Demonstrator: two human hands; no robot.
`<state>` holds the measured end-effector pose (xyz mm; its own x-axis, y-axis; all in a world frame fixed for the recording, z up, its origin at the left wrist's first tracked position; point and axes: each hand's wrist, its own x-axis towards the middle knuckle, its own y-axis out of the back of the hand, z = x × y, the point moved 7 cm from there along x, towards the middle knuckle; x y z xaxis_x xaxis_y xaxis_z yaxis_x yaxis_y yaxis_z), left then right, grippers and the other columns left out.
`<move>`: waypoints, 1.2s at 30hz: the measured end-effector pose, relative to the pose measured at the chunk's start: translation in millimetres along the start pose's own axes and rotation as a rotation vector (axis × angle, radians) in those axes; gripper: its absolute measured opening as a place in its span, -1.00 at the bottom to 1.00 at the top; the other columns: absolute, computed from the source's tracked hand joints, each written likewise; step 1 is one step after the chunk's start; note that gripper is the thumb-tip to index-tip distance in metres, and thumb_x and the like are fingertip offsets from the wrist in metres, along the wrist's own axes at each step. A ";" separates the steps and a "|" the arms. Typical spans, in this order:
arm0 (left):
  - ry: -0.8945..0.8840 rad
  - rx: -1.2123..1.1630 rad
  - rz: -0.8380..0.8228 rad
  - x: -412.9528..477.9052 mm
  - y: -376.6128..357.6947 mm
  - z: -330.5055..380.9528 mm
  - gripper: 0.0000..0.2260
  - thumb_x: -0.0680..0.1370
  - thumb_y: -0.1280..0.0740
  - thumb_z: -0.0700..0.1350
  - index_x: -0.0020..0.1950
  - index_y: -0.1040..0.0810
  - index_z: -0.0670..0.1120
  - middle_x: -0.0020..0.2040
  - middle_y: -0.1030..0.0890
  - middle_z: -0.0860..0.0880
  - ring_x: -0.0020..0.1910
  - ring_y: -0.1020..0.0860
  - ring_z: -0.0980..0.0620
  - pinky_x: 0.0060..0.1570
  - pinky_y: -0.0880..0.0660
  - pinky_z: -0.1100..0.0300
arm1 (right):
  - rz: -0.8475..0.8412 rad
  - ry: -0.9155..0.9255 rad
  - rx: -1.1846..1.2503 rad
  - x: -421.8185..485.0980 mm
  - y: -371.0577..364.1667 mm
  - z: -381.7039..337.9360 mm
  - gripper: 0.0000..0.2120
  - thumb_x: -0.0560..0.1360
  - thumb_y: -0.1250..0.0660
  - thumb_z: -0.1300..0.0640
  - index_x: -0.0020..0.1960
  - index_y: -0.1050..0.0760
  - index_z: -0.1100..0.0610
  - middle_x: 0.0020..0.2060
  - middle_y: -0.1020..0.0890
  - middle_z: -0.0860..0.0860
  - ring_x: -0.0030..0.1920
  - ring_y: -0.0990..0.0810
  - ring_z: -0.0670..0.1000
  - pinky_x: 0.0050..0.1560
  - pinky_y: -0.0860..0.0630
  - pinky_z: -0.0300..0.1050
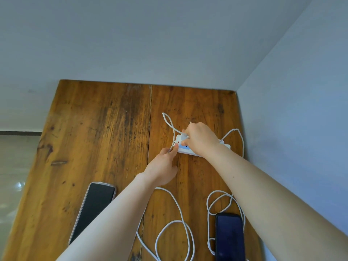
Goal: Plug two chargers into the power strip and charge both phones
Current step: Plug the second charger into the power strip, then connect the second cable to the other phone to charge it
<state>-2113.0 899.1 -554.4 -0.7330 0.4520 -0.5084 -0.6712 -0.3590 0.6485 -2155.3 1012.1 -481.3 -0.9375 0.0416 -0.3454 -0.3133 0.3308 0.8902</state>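
1. Head view is showing both forearms reaching forward over the wooden counter (98, 129) toward the white power strip (185, 150), which is lying near the right wall.
2. Right hand (200, 140) is arching over the strip, fingers curled closed around a white charger (183, 137) at the strip's left end.
3. Left hand (162, 166) is lying low, thumb and fingertips pinching the strip's left edge and a white cable (170, 127).
4. One phone (94, 208) is lying near-left, another phone (230, 236) near-right, with looped cables (180, 213) lying between and around them.
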 end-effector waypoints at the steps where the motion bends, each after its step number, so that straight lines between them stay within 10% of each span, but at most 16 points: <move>1: 0.015 0.002 -0.012 -1.0 1.6 -0.3 -0.32 0.52 -0.23 -0.18 0.56 -0.01 0.08 0.52 -0.21 -0.07 0.23 -0.49 -0.07 -0.11 -0.47 0.25 | 0.005 -0.011 -0.013 -1.3 -0.3 -0.7 -0.65 0.46 -0.42 0.06 0.20 -0.54 0.18 0.04 -0.65 0.14 -0.05 -0.62 0.11 -0.11 -0.55 -0.10; 4: 0.031 -0.011 0.073 -11.9 18.6 -1.2 -0.43 0.51 -0.21 -0.16 0.52 -0.21 0.03 0.50 -0.29 -0.12 0.35 -0.40 -0.14 0.18 -0.43 0.07 | 0.058 -0.033 0.036 -14.2 -4.3 -1.7 -0.54 0.47 -0.41 0.07 0.32 -0.42 0.17 0.20 -0.56 0.17 0.17 -0.51 0.18 0.12 -0.50 0.05; 10: 0.094 -0.204 0.373 -87.4 46.4 -45.5 -0.63 0.53 -0.21 -0.22 0.31 -0.51 -0.01 0.30 -0.50 -0.06 0.18 -0.52 -0.04 0.07 -0.45 0.18 | 0.477 -0.103 0.335 -103.5 -23.7 -12.8 -0.52 0.43 -0.46 0.11 0.28 -0.39 0.12 0.22 -0.48 0.07 0.25 -0.37 0.06 0.23 -0.41 -0.03; 25: 0.443 -0.300 0.473 -254.3 -2.0 -219.4 -0.60 0.52 -0.33 -0.09 0.35 -0.40 -0.04 0.30 -0.43 -0.10 0.28 -0.34 -0.07 0.07 -0.34 0.13 | -0.240 0.070 0.201 -255.9 -227.7 -181.8 -0.70 0.53 -0.27 0.05 0.22 -0.43 0.13 0.14 -0.49 0.06 0.18 -0.41 0.10 0.20 -0.39 0.06; 36: 0.468 -0.160 0.279 -229.8 4.9 -215.5 -0.18 0.28 -0.55 0.11 0.39 -0.21 -0.08 0.24 -0.44 -0.21 0.20 -0.45 -0.21 0.05 -0.52 -0.08 | -0.232 -0.171 0.290 -273.8 -253.1 -191.8 -0.71 0.50 -0.20 0.38 0.14 -0.30 0.10 0.00 -0.49 0.09 -0.06 -0.52 0.11 -0.12 -0.49 -0.04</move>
<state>-1971.8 617.5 -556.5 -0.8314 -0.0748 -0.5505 -0.4267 -0.5486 0.7190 -1848.4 736.2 -555.1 -0.8007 0.0830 -0.5933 -0.4348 0.6008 0.6708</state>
